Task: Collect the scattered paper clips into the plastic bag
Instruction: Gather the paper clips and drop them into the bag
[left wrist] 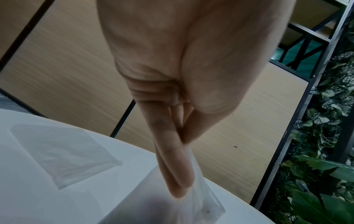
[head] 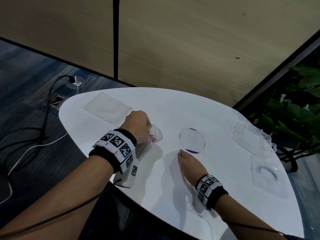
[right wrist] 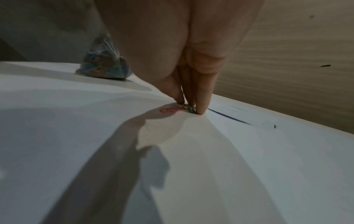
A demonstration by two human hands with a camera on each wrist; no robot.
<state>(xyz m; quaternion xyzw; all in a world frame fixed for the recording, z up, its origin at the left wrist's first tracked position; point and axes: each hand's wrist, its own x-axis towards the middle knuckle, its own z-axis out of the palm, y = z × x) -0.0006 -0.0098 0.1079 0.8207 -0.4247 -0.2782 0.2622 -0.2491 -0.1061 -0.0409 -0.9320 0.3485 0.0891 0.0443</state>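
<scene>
My left hand [head: 138, 124] pinches the mouth of a small clear plastic bag [head: 155, 135] that stands on the white table [head: 173, 104]; coloured paper clips [head: 153, 137] lie inside it. In the left wrist view the fingers [left wrist: 178, 174] hold the bag's [left wrist: 199, 204] top edge. My right hand [head: 187, 161] is down on the table near a clear lid with a purple rim [head: 192, 141]. In the right wrist view its fingertips [right wrist: 201, 109] pinch a greenish clip [right wrist: 190, 109] on the surface, and a pink clip [right wrist: 168, 110] lies just to the left. The filled bag [right wrist: 104, 66] stands further left.
An empty flat plastic bag [head: 107, 108] lies at the table's far left. Clear plastic containers [head: 249, 139] and a tray [head: 266, 175] sit at the right edge. Cables [head: 43, 122] run over the floor on the left; plants [head: 294, 101] stand on the right.
</scene>
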